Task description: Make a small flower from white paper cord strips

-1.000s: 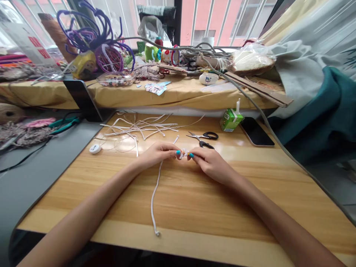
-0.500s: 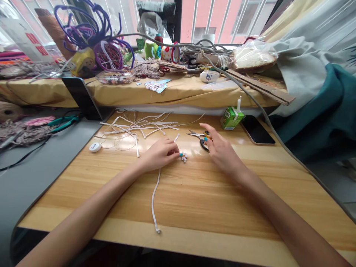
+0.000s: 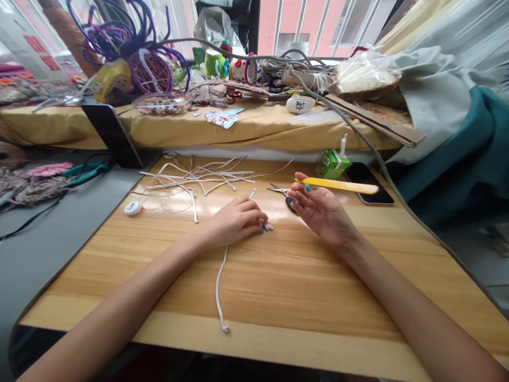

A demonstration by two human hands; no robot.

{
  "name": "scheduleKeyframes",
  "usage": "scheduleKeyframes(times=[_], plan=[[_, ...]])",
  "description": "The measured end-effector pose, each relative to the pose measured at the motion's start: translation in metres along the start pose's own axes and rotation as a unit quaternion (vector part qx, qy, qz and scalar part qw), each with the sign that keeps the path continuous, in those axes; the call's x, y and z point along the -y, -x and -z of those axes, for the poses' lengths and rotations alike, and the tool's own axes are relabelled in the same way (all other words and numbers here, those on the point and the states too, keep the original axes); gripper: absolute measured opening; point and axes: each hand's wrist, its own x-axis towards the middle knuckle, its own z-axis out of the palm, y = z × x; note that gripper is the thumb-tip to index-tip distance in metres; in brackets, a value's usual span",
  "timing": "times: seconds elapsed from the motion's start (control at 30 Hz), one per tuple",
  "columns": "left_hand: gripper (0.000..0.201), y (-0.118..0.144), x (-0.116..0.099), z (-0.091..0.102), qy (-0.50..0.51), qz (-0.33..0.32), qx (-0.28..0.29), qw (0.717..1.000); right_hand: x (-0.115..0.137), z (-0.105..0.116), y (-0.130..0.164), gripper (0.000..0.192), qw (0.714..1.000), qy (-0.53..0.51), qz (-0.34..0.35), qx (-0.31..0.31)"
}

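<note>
My left hand (image 3: 238, 222) rests on the wooden table, thumb and fingers closed on a small white knotted cord piece (image 3: 267, 225) with short loops. A white cord (image 3: 221, 286) runs from under that hand toward the table's front edge, its end knotted. My right hand (image 3: 322, 209) is raised, palm partly up. It pinches a slim yellow stick (image 3: 342, 184) between thumb and fingertips, the long end pointing right. Just left of this hand lie scissors (image 3: 291, 204) with dark handles, partly hidden by the fingers. The stick's exact kind is unclear.
Loose white cords (image 3: 199, 178) lie tangled at the back left, near a small white spool (image 3: 132, 208). A green drink carton (image 3: 333, 164) and a phone (image 3: 374, 196) are at the back right. Behind, a cluttered ledge (image 3: 262, 130) carries craft supplies; a grey cable (image 3: 401, 204) crosses the right side.
My right hand has picked up the yellow stick from beside the scissors, lifted it and turned palm upward. My left fingers have shifted further over the small knotted cord piece.
</note>
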Motion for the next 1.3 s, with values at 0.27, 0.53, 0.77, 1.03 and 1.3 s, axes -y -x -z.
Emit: scheduleKeyframes(times=[0.27, 0.53, 0.77, 1.03, 1.3], plan=[[0.022, 0.0, -0.001, 0.002, 0.009, -0.045, 0.006, 0.999, -0.012, -0.009, 0.001, 0.027, 0.992, 0.074, -0.101, 0.023], [0.025, 0.005, -0.005, -0.002, -0.089, -0.088, 0.02, 0.992, -0.023, -0.01, 0.001, 0.019, 0.994, 0.098, -0.05, -0.014], [0.026, 0.007, 0.003, 0.005, 0.04, -0.006, -0.035, 0.999, -0.017, -0.006, 0.001, 0.02, 0.994, 0.076, -0.076, -0.014], [0.023, 0.007, 0.003, 0.001, 0.021, 0.022, -0.001, 1.0, -0.015, -0.016, 0.011, 0.025, 0.976, 0.201, -0.062, 0.05], [0.022, 0.008, 0.0, 0.004, 0.038, 0.058, -0.005, 0.998, -0.019, -0.016, 0.012, 0.016, 0.98, 0.184, -0.062, 0.038]])
